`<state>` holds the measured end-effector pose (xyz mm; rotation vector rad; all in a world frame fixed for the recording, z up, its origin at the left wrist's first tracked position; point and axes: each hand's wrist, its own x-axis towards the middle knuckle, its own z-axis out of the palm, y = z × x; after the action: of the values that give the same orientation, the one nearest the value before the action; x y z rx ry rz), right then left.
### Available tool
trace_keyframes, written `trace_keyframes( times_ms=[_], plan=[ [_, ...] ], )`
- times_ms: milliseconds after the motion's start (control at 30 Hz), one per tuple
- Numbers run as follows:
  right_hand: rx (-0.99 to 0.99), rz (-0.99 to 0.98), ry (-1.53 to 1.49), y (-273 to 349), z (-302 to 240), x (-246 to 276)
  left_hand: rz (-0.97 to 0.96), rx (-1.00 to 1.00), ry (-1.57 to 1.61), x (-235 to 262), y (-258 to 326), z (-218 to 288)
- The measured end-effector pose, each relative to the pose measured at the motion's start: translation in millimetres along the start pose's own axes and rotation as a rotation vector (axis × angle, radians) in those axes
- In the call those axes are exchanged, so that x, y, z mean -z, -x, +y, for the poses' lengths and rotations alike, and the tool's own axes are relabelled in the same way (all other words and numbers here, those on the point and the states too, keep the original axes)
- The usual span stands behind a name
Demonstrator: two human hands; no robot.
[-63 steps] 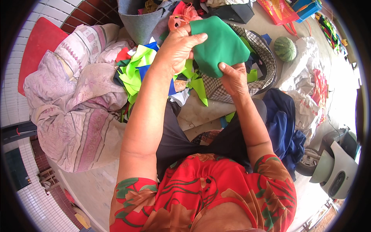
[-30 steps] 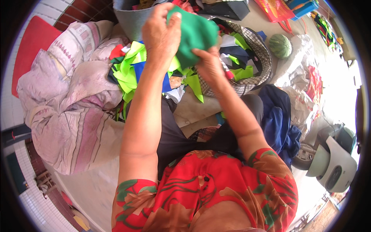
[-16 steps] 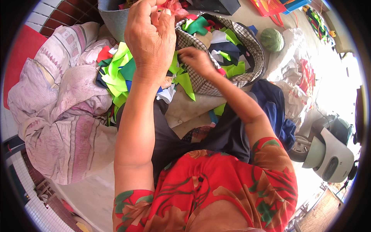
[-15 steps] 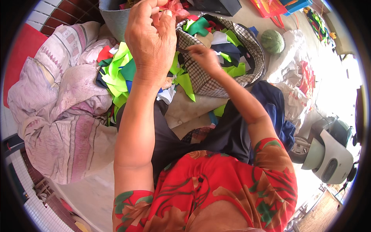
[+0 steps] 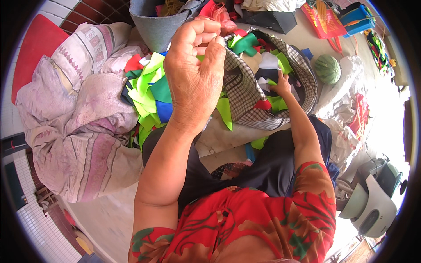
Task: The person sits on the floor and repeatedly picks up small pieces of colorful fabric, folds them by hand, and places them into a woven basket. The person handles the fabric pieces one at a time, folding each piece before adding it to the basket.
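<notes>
My left hand [image 5: 195, 76] is raised in the middle, its fingers curled toward the thumb. Whatever lies in that pinch, if anything, is too small or hidden to make out. Down inside a checked cloth bag [image 5: 245, 98], my right hand [image 5: 283, 87] touches cloth scraps with thumb and fingers apart. Around it in the bag are lime-green, dark, white and red pieces, and a green scrap [image 5: 245, 44] lies near the bag's far rim. Left of my left forearm is a heap of lime-green scraps [image 5: 147, 90], with green, blue and red ones among them.
A large pale, stained cloth bundle [image 5: 96, 105] fills the left side. Behind the scraps stands a grey bucket [image 5: 153, 26], with a red plastic bag [image 5: 221, 17] beside it. Right of the checked bag are a watermelon [image 5: 327, 69], white sacking [image 5: 351, 79] and a grey-white machine [image 5: 372, 210].
My right hand has moved right and down into the checked bag. The whole view has shifted, so the surroundings sit lower and farther right. My left hand stays raised and curled.
</notes>
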<state>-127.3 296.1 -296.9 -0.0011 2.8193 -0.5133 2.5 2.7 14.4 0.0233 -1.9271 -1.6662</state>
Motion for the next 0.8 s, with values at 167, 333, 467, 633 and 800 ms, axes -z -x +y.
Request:
trace_keyframes(
  times_ms=[167,333,467,633,800],
  plan=[
    [0.095,-0.042,0.066,-5,-1,-13,-0.009,0.029,0.027,1,-1,-1],
    [0.024,0.131,-0.287,-1,-4,20,-0.004,0.006,0.089,-2,-1,-2],
    [-0.011,0.039,-1.098,28,-26,72,-0.018,0.085,0.122,1,1,2],
    [-0.023,0.077,-1.559,75,-41,106,-0.062,0.096,0.049,2,4,8],
    [-0.016,0.047,-1.812,100,-54,108,-0.198,0.112,0.024,-4,6,-6]
  ],
)
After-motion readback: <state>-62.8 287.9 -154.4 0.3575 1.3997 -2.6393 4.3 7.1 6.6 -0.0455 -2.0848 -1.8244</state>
